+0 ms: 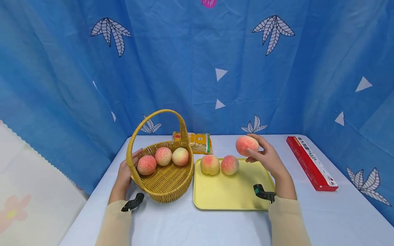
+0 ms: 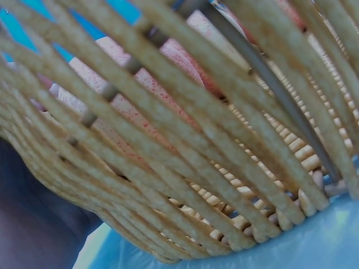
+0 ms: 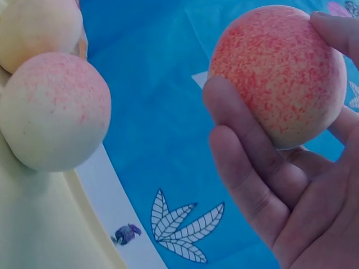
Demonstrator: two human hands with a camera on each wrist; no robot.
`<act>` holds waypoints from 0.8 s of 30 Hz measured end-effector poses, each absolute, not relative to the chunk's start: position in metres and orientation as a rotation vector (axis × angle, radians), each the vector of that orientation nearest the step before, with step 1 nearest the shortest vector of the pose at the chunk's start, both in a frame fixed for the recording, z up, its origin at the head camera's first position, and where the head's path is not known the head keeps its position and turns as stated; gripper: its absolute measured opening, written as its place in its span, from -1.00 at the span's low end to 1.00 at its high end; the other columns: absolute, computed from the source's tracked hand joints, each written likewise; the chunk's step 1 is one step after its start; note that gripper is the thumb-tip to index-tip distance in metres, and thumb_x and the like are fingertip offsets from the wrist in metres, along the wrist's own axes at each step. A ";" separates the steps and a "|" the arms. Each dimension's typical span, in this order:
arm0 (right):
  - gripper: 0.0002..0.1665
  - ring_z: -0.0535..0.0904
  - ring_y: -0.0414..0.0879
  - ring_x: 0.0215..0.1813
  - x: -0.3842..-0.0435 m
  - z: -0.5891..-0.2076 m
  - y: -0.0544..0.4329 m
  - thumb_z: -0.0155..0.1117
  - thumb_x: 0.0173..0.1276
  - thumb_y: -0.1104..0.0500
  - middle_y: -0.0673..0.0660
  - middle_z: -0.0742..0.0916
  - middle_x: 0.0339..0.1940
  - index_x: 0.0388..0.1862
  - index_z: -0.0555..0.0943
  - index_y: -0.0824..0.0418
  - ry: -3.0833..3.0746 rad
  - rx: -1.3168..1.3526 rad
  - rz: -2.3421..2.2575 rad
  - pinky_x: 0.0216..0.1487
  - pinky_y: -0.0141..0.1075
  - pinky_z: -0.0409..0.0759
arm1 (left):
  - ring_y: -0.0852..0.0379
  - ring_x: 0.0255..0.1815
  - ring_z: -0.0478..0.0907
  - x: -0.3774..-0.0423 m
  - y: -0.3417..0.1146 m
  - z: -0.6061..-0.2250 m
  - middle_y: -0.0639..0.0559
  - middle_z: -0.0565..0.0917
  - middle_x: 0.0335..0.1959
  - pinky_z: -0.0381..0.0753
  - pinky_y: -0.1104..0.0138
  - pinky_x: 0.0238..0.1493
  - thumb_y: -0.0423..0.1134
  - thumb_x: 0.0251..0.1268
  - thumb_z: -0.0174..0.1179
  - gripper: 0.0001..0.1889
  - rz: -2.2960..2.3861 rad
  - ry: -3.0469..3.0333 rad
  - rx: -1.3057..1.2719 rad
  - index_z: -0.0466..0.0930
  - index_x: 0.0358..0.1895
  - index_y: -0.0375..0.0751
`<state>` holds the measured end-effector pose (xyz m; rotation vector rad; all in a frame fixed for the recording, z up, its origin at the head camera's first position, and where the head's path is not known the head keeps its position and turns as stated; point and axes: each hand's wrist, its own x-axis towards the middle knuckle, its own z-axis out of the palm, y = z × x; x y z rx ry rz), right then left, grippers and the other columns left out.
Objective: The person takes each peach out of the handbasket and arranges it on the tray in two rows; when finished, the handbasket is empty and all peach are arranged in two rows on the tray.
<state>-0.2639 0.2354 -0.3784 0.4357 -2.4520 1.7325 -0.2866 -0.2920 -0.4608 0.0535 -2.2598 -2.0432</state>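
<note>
A yellow wicker basket (image 1: 172,194) with a tall arched handle stands on the left of the table. Several peaches (image 1: 163,156) lie inside it. At its left side, my left hand (image 1: 124,172) grips the rim, partly hidden behind the handle; the left wrist view shows mostly the woven wall (image 2: 168,134). My right hand (image 1: 268,157) holds a pink-speckled peach (image 1: 246,145) between thumb and fingers, raised above the far right part of a yellow tray (image 1: 231,198). Two more peaches, a yellowish peach (image 1: 210,164) and a pinker peach (image 1: 230,165), rest on the tray's far left part.
A pasta bag (image 1: 201,143) lies behind the basket. On the right of the white table (image 1: 197,229) is a long red pasta box (image 1: 311,163). A blue patterned curtain (image 1: 191,68) hangs behind and around the table.
</note>
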 end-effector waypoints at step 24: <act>-0.19 0.79 0.05 -0.25 -0.274 -0.416 0.268 0.26 0.42 -0.14 0.39 0.48 0.34 0.55 0.22 0.00 -2.652 0.169 1.728 -0.16 -0.28 0.74 | 0.07 0.61 0.08 -0.286 -0.291 -0.460 0.05 0.25 0.59 0.07 0.07 0.59 0.03 0.61 -0.12 -0.48 -2.000 -2.280 0.051 0.27 0.53 0.06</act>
